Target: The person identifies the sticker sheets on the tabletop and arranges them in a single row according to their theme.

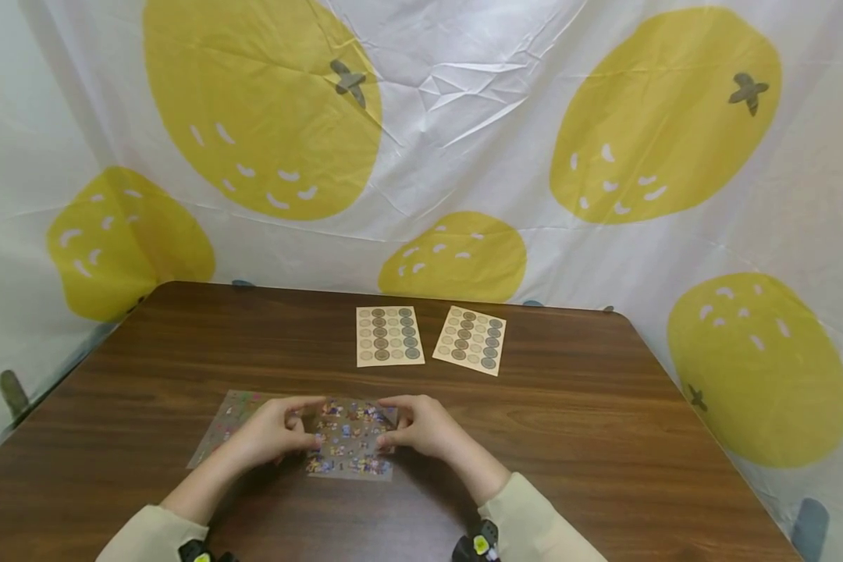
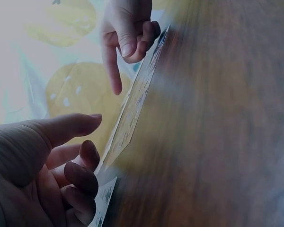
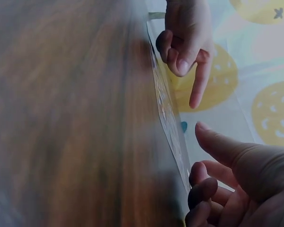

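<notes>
A clear sticker sheet [image 1: 347, 449] with small colourful figures lies at the front middle of the brown table, between the two hands. My left hand [image 1: 277, 428] is at its left edge and my right hand [image 1: 425, 428] at its right edge. On each hand the index finger reaches out along the far side, the thumb stands apart, and the other fingers curl loosely. In the left wrist view the sheet [image 2: 132, 111] appears nearly edge-on beside the left fingertips, with no pinch visible. The right wrist view likewise shows the right thumb away from the sheet [image 3: 165, 111].
Another clear sheet with coloured prints [image 1: 218, 425] lies partly behind the left hand. Toward the back, two cream sheets of round stickers, a left one [image 1: 389, 336] and a tilted right one [image 1: 469, 340], rest on the table [image 1: 576, 437]. A fruit-patterned curtain [image 1: 457, 179] hangs around the table.
</notes>
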A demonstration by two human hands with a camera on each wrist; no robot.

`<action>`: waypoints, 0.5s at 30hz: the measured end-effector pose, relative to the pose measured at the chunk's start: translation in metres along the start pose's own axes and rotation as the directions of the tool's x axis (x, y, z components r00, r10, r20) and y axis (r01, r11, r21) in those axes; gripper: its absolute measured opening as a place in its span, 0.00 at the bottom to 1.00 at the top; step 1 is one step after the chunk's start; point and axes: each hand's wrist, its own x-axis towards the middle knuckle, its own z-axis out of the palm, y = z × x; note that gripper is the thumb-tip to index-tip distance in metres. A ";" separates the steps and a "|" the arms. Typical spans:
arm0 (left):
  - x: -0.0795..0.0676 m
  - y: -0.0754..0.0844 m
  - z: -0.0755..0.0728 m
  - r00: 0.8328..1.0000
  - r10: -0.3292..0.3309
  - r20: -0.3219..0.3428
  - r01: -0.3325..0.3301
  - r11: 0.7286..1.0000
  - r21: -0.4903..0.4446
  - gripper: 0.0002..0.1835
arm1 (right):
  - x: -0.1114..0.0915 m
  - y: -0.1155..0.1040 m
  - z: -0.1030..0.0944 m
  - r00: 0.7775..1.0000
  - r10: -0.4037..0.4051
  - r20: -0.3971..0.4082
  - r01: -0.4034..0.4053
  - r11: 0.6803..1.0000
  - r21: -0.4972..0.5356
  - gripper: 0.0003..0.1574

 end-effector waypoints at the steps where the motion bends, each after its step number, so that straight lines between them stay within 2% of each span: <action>1: 0.000 0.000 0.000 1.000 0.003 -0.005 -0.003 1.000 -0.003 0.35 | 0.000 0.000 -0.001 1.000 0.004 0.000 -0.004 1.000 0.005 0.38; 15: 0.009 0.005 -0.001 0.997 0.028 -0.075 -0.030 0.999 -0.034 0.35 | -0.001 -0.003 -0.010 0.997 0.067 -0.029 -0.064 0.995 0.075 0.40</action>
